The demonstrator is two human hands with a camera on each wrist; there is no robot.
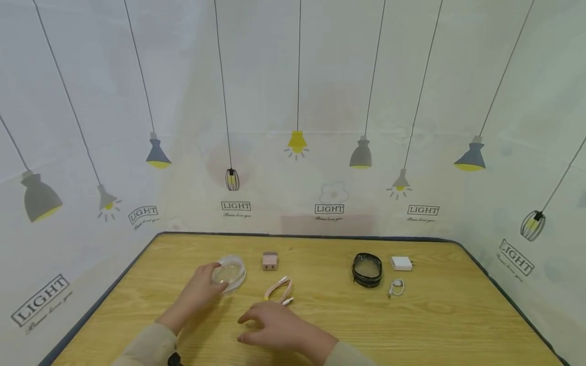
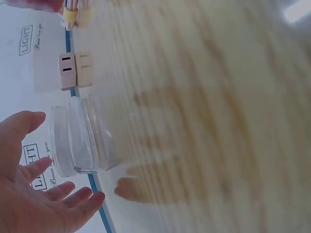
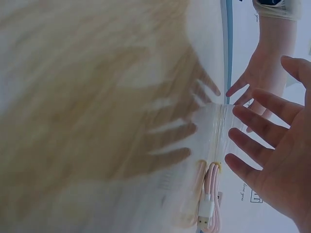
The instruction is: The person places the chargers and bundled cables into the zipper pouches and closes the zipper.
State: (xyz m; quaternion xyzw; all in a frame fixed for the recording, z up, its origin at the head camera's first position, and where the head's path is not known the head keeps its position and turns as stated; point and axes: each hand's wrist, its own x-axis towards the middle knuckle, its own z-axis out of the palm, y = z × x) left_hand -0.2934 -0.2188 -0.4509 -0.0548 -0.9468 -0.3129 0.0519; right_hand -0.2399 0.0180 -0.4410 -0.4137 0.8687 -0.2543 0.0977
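Note:
A clear round plastic container (image 1: 230,273) stands on the left of the table. My left hand (image 1: 201,290) is at its left side, thumb and fingers spread around it. From the left wrist, those fingers look straight and parted beside the clear wall (image 2: 77,138). My right hand (image 1: 276,325) hovers over the front of the table, fingers extended and holding nothing. Just beyond it lies a bundled pink charging cable (image 1: 273,288) with white plugs and a yellow tie, its near end partly hidden by the hand. Behind the cable sits a pink two-port charger (image 1: 270,261).
Farther right, a black-sided round container (image 1: 367,281) is on the wood-patterned table (image 1: 439,315). Beside it are a white plug charger (image 1: 401,263) and a small coiled white cable (image 1: 397,282). A curtain (image 1: 265,91) printed with lamps hangs around the table's far edges.

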